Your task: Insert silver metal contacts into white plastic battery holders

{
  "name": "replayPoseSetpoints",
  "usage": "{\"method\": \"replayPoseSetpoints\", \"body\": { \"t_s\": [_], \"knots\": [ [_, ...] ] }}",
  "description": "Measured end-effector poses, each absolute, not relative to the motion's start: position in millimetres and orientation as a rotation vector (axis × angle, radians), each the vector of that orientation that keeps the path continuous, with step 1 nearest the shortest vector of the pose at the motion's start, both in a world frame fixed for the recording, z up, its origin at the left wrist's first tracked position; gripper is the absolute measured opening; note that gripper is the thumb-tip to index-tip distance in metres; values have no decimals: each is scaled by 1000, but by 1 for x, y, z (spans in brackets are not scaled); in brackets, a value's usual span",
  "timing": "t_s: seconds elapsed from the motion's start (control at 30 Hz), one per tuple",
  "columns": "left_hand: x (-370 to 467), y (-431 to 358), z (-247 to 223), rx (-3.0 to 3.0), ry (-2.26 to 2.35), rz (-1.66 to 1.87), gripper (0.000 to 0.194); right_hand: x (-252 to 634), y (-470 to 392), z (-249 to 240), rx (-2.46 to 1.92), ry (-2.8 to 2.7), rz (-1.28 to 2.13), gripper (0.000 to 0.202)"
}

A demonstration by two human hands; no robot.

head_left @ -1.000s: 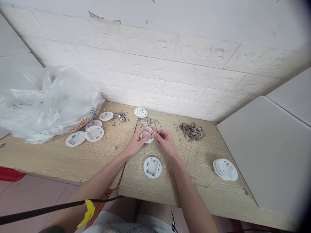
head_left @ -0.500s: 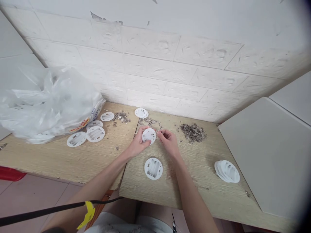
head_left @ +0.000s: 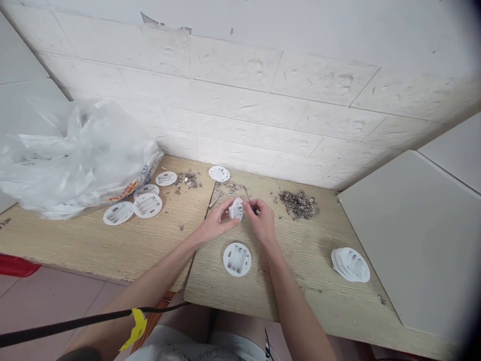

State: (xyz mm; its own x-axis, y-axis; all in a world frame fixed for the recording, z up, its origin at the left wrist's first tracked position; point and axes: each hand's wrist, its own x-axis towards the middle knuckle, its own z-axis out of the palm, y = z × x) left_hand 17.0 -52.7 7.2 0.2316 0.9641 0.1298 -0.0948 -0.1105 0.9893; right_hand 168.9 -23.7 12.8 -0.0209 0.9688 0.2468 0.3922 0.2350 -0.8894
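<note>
My left hand (head_left: 218, 220) grips a round white plastic disc (head_left: 236, 209) by its edge, tilted nearly on its side. My right hand (head_left: 260, 216) is closed on a thin dark tool (head_left: 248, 195) that points up and away, its fingertips at the disc's right edge. Below them on the wooden table lies another white disc (head_left: 237, 259) with long slots, facing up. A heap of small metal pieces (head_left: 298, 205) is to the right of my hands, and more metal bits (head_left: 228, 188) are scattered just beyond them.
Stacked white discs (head_left: 351, 264) are at the right. Several discs (head_left: 148, 205) lie at the left beside a large plastic bag (head_left: 82, 160). One more disc (head_left: 219, 173) is by the wall. A black cable (head_left: 93, 319) with yellow tape crosses the lower left.
The disc in my left hand has turned from facing up to nearly edge-on. My right hand has tilted the tool a little, and its dark handle now shows.
</note>
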Motion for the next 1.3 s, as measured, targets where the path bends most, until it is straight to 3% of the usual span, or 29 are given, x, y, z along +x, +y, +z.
{"method": "replayPoseSetpoints", "body": {
  "t_s": [0.7,1.03,1.3],
  "knots": [
    [16,-51,9,1317,908,1127,63,169,-23,10,-1294,-1456,1008,30],
    [17,-50,5,1230,932,1147,70,165,-28,11,-1303,-1503,918,30],
    [17,-50,8,1203,915,1146,65,165,-28,8,-1320,-1553,847,28]
  ]
}}
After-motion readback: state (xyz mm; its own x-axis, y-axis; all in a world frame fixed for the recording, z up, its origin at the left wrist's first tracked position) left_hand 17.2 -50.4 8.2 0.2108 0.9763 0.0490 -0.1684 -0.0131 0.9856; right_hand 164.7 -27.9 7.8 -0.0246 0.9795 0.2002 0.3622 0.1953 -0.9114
